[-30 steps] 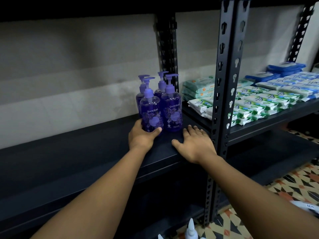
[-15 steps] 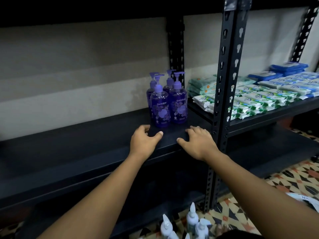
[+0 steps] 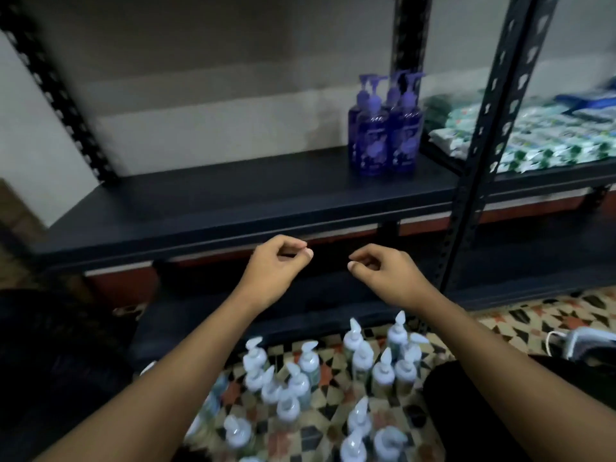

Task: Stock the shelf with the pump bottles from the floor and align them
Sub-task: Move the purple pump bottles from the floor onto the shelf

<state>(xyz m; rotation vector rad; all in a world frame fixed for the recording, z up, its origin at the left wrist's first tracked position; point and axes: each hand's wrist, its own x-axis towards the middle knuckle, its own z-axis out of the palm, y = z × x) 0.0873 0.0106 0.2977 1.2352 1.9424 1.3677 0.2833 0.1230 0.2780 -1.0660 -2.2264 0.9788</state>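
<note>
So far only four purple pump bottles (image 3: 386, 128) are on the shelf (image 3: 233, 201), grouped tight at its right end, upright, long axis vertical, spouts approx. rightward. Many white-topped pump bottles (image 3: 320, 388) are left on the floor (image 3: 520, 320) below, upright too, spouts pointing various ways. Left hand (image 3: 276, 266) & right hand (image 3: 383, 271) hang loosely curled, each grip empty, btwn shelf edge and floor stock.

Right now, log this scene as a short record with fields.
shelf: dark metal shelf, mostly bare
on shelf: purple pump bottles, four, clustered at right end
on floor: white-topped pump bottles, many, standing on patterned tiles
left hand: empty, fingers loosely curled, below shelf edge
right hand: empty, fingers loosely curled
neighbouring shelf: stacked packets
</note>
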